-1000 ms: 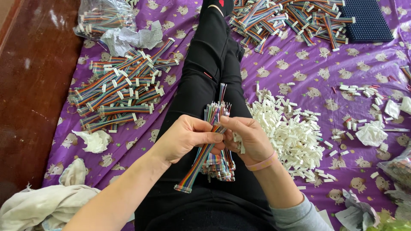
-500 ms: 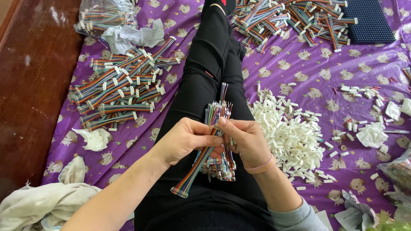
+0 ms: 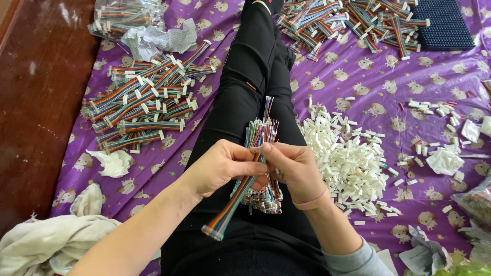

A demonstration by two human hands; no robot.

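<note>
Sorting a bundle of rainbow ribbon cables (image 3: 260,153) over the lap: left hand (image 3: 217,166) fingers clamped on one flat strand, right hand (image 3: 294,171) fingers pinched on the bundle's upper ends. Probably next: teasing one cable free, steadily, beside the white connector pile (image 3: 348,158)

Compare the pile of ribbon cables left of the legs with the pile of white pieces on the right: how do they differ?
The ribbon cable pile is rainbow-striped; the white connector pile is plain white. The cables are long flat strips lying roughly side by side; the connectors are short blocks heaped at random. The cables carry white end pieces; the connectors lie loose, without wires. Both rest on the purple patterned sheet.
</note>
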